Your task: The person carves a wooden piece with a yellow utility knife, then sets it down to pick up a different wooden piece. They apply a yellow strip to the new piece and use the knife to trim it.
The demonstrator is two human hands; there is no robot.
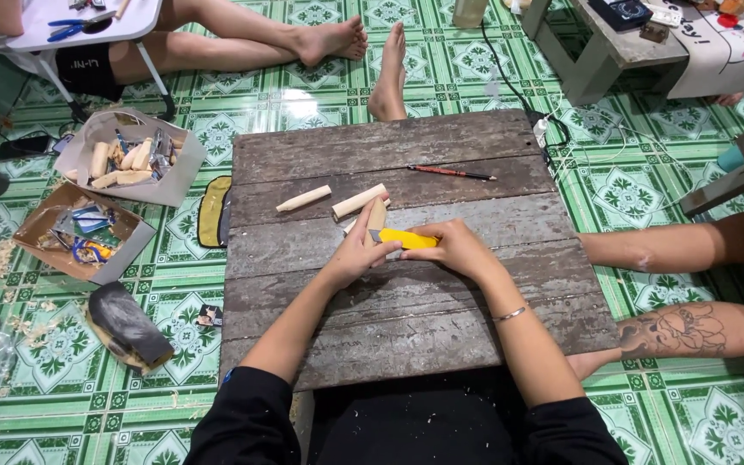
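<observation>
Wooden peg (pixel 375 217), pale and short, sits near the middle of the weathered plank worktop (pixel 406 319), gripped upright-tilted in the closed left hand (pixel 356 251). The right hand (pixel 456 250) is closed around a yellow utility knife (pixel 406 239), whose front end points toward the left hand and meets the peg just above the left fingers.

The main risk, as I judge it, is the blade slipping off the wood: it points at the holding hand, so a hard push or a snag in the grain could carry it into the left thumb or fingers. A loose grip could also let the peg twist and the cut run off line.

Two more carved wooden pieces, a slim dowel (pixel 303 199) and a thicker peg (pixel 359 201), lie just beyond the hands; a wide sweep could knock them away. A red pencil (pixel 451 172) lies farther back, well apart.

Open board lies on both sides of the hands and toward the body, so the elbows have room. The worktop's far edge is near another person's bare foot (pixel 387 82), and a tattooed leg (pixel 691 329) lies beside the right edge, which limits outward strokes there. On the tiled floor to the left, a paper bag of wooden blanks (pixel 131 159) and a cardboard box (pixel 79 232) stand apart from the board.
</observation>
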